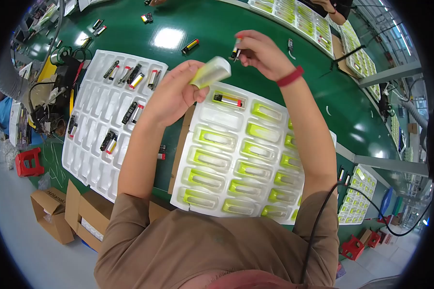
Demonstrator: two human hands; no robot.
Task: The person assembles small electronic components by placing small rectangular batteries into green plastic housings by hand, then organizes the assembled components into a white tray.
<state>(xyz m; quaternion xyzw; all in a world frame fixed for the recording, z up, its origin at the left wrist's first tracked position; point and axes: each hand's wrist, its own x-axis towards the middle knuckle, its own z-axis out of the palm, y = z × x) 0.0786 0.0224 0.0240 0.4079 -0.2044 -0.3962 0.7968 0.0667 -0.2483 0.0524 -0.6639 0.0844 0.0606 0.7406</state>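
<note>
My left hand [176,91] is raised over the table and holds a pale yellow-green oblong shell [211,72] by its end. My right hand [260,53], with a red band [290,76] at the wrist, pinches a small cylindrical part with a red tip [236,48] just beside that shell. Below both hands lies a white moulded tray [197,183] whose pockets hold several yellow-green shells; one pocket at its far end holds a small black, yellow and red cylinder [227,99].
A second white tray [89,144] to the left holds scattered small cylinders. Loose cylinders [190,46] lie on the green table [178,24]. Tools and cables crowd the far left. Cardboard boxes [62,212] stand below. More filled trays [299,19] line the far right.
</note>
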